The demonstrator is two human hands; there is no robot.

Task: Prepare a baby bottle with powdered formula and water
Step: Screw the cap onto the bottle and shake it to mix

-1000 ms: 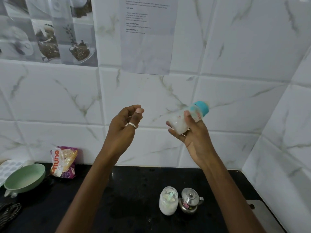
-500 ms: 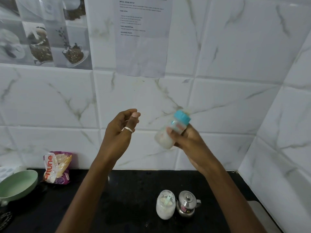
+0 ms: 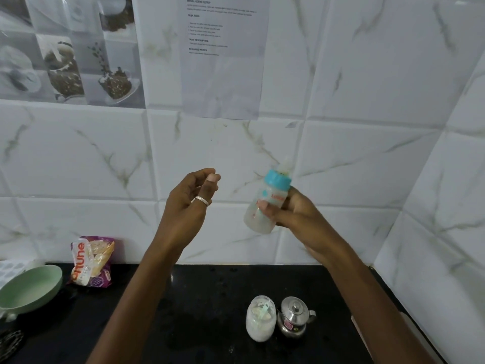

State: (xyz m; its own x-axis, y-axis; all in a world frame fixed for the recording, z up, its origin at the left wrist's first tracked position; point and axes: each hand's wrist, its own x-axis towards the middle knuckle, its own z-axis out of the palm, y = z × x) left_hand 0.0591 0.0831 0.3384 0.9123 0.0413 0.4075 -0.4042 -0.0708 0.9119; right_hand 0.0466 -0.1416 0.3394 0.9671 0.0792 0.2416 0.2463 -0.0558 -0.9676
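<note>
On the black counter (image 3: 210,324) nearest you stand a powder jar (image 3: 260,321) and, touching it, a small steel pot (image 3: 295,320). Above, your right hand (image 3: 296,216) clasps the baby bottle (image 3: 266,203), teal cap up, tilted. Your left hand (image 3: 187,208) is empty, fingers loosely curled. A snack packet (image 3: 90,261) leans against the tiled wall (image 3: 367,158).

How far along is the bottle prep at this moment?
Filling and capping look done: the baby bottle holds cloudy white liquid under its blue collar. The right hand holds it tilted in mid-air, probably for mixing; the left hand is empty. The powder jar and steel pot stand on the counter.
</note>
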